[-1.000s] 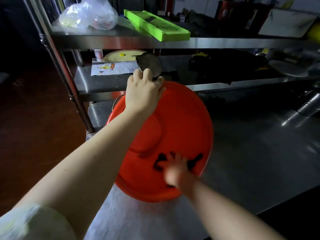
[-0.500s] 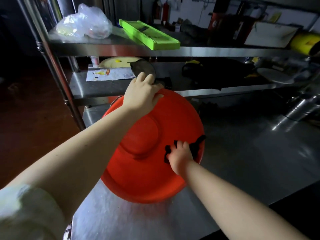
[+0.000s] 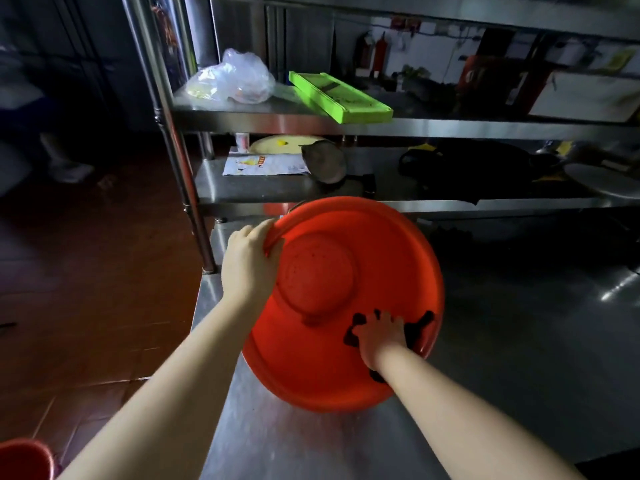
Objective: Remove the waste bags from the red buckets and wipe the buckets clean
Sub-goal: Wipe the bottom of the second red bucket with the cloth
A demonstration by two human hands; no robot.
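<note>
Head view, looking forward and down along both forearms. A red bucket occupies the centre of the frame, tipped on its side on a steel table, with its lower edge touching the tabletop and its mouth turned toward the camera. The round base shows as a paler disc at upper centre of the bucket. The surface in view appears to be the interior, though the dim light leaves this uncertain.

The left hand, at centre left, grips the bucket's rim at its upper left, fingers curled over the edge and thumb against the near face. The right hand, at lower centre right, lies with fingers spread flat on a dark cloth and presses it against the bucket wall near the right rim. Corners of the cloth show on both sides of the hand.

Behind the bucket stands a steel shelf rack. Its upper shelf carries a clear plastic bag and, just beside it, a bright green tray. The lower shelf holds a printed sheet, a pale round plate behind it, and a dark round utensil to their right. Red-brown floor tiles fill the left of the frame. The rim of a second red bucket shows in the lower left corner, well apart from the first.
</note>
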